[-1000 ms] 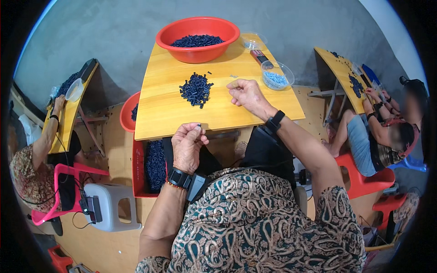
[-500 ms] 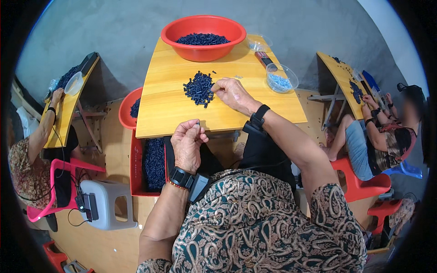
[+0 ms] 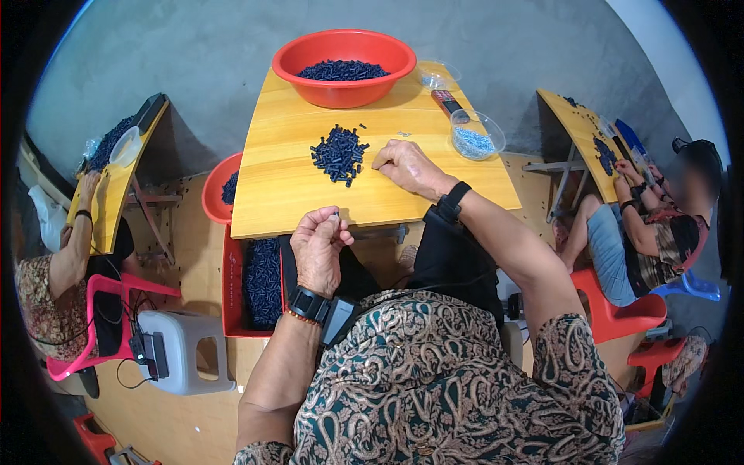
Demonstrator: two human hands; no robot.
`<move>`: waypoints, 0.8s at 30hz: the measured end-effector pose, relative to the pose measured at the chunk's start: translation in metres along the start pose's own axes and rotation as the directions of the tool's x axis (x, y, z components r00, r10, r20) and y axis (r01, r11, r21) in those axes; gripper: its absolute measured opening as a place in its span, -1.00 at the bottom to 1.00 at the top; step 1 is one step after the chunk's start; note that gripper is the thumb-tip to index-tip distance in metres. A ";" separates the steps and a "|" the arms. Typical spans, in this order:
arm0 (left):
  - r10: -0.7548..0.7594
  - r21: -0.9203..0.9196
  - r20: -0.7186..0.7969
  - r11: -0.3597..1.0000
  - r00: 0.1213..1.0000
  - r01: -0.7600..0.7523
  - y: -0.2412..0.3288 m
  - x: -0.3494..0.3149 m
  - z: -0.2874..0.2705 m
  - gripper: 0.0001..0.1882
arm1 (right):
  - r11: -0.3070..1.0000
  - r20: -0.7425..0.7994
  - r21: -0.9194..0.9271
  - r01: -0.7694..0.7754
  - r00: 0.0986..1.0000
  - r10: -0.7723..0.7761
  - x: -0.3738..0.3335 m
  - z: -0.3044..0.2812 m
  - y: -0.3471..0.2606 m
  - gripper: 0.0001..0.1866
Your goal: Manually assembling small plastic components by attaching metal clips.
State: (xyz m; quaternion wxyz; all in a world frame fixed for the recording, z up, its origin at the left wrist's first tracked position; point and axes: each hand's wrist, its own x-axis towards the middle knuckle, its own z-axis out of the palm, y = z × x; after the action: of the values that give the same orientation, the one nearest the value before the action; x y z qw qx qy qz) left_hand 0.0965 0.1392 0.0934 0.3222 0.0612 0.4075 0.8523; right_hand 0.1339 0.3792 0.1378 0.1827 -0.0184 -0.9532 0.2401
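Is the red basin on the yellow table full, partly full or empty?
Partly full: small dark pieces lie heaped inside the red basin, and its upper inside shows bare above them.

on the table (image 3: 267, 205), the left side is open from the basin (image 3: 341, 96) at upper centre down to the near edge. the pile (image 3: 339, 156) blocks the middle, with a bare strip above it broken by one loose piece (image 3: 363, 126), and another strip below, above the left hand (image 3: 318, 244). only a narrow gap parts the pile from the right hand (image 3: 415, 170), whose forearm bars a low pass rightward. at upper right, the cup (image 3: 490, 122), device (image 3: 445, 102) and dish (image 3: 447, 71) crowd the edge; right of that wrist, wood lies free.
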 end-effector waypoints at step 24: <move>0.032 -0.004 0.150 0.999 0.988 -0.032 -0.003 -0.002 0.002 -0.88 | 0.673 0.179 0.642 -0.367 0.925 0.334 -0.029 -0.020 -0.040 -0.87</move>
State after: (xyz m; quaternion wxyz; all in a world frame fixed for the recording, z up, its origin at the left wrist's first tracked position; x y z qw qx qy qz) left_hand 0.1004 0.1401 0.0929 0.3382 0.1317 0.3804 0.8506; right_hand 0.1705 0.3488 0.1626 0.1056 -0.1290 -0.7868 0.5943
